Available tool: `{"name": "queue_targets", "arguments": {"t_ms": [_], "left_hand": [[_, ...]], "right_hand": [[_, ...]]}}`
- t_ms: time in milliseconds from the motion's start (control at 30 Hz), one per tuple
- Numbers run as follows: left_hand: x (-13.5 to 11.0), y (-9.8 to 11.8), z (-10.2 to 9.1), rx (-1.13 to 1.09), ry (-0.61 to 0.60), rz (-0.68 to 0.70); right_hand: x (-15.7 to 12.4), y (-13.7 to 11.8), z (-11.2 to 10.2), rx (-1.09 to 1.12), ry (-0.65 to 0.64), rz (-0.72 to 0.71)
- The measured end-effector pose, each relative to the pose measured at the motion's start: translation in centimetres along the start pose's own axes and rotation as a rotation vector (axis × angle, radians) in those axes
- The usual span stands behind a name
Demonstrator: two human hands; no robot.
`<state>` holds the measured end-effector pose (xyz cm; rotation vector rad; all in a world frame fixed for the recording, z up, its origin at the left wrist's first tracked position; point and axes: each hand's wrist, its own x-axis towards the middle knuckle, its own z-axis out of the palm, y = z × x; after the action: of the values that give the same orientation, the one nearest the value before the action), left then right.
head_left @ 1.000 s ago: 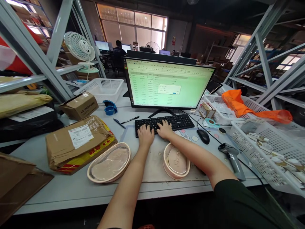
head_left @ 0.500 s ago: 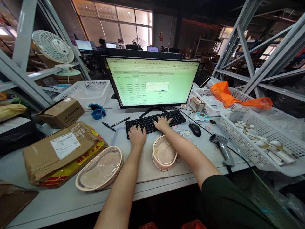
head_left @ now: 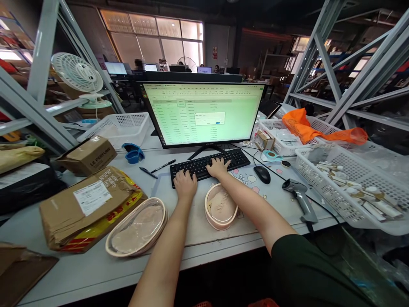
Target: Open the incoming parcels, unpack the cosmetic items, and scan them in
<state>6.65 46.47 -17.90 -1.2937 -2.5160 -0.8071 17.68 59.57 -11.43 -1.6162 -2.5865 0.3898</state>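
My left hand [head_left: 185, 184] rests on the left end of a black keyboard [head_left: 200, 167], fingers spread over the keys. Further right, my right hand [head_left: 218, 167] lies open on the middle of the same keyboard. Behind it stands a monitor [head_left: 179, 123] showing a spreadsheet with a small dialog box. Beneath my right forearm sits a small pale-pink oval pouch with a clear top [head_left: 220, 209], partly covered by the arm. A larger pale-pink pouch [head_left: 137, 230] lies left of my left forearm. The black mouse [head_left: 262, 174] is right of the keyboard, touched by neither hand.
A grey barcode scanner [head_left: 300, 200] lies at right, beside a white basket [head_left: 332, 200] of small white-and-gold items. Cardboard parcels [head_left: 64, 209], pens [head_left: 163, 166] and a blue tape roll [head_left: 133, 154] occupy the left. Metal shelf posts [head_left: 335, 68] flank the desk.
The view has shifted slightly, so the desk items on the left appear a little further right. Both hands stay on the keyboard, and the dialog box is still on the screen.
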Motion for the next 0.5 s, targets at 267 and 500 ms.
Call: {"name": "queue_targets", "arguments": {"t_ms": [267,500], "left_hand": [[-0.05,0.18,0.27,-0.008,0.058,0.004],[-0.15,0.4,-0.17,-0.026,0.032,-0.002]], "right_hand": [[-0.74,-0.48,-0.34,0.013,0.098,-0.033],[-0.44,-0.25,-0.16,0.024,0.088,-0.02]]}}
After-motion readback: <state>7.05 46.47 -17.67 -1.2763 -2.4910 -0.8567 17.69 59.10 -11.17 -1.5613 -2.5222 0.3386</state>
